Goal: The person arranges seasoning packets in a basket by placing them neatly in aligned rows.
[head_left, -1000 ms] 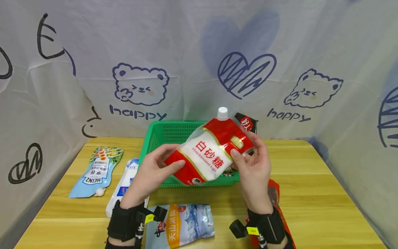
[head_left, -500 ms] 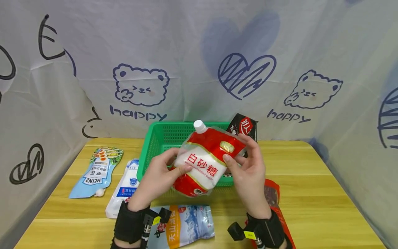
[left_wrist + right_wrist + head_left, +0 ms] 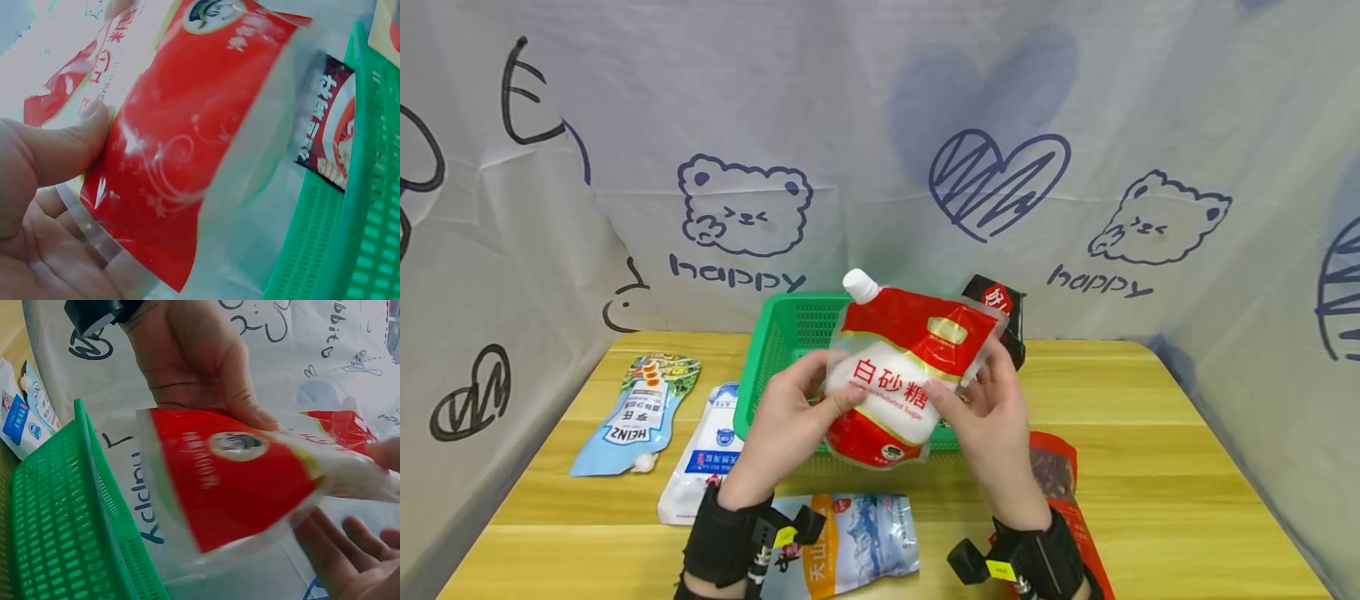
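Your left hand (image 3: 782,425) and right hand (image 3: 988,417) pinch the red-and-white sugar pouch (image 3: 902,375) from either side, thumbs on its front, holding it nearly upright, white cap at 11 o'clock, above the front rim of the green basket (image 3: 775,333) on the wooden table (image 3: 1150,467).

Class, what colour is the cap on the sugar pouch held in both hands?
White; the cap on the pouch shows best in the head view.

- sugar pouch (image 3: 898,379): "白砂糖"
- blue sauce pouch (image 3: 634,414): "HEINZ", upside down
- salt bag (image 3: 842,546): "天山湖盐"
- backdrop cloth (image 3: 737,273): "happy", printed twice
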Tool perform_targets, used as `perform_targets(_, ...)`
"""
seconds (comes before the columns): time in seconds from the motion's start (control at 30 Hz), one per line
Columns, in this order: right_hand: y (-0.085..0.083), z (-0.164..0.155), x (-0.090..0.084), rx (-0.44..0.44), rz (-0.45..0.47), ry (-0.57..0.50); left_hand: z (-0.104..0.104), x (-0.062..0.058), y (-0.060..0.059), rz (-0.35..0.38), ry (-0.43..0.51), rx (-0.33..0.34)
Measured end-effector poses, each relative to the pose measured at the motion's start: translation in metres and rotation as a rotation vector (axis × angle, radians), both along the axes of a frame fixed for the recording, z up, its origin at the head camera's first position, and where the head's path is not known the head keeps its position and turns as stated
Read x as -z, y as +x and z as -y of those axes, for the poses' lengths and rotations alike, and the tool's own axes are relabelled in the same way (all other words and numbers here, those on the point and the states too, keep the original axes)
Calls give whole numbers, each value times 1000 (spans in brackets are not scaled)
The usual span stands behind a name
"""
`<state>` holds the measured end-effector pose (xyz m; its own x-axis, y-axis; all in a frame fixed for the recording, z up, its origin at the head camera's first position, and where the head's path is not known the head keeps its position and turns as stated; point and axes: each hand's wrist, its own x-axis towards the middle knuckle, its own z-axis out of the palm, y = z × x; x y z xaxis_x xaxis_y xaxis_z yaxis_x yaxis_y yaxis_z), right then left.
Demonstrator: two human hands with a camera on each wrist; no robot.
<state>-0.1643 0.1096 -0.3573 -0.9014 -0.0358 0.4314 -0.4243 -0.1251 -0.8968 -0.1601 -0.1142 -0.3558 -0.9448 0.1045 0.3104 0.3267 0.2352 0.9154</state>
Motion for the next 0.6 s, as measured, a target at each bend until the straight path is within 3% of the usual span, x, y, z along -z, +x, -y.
perform_targets(0.27, 4, 4, 2, -51, 9, 215, -3, -1, 1, 76, 47, 87)
perform_targets(0.6, 3, 3, 3, -53, -37, 269, 2, 2, -1, 121, 4, 132)
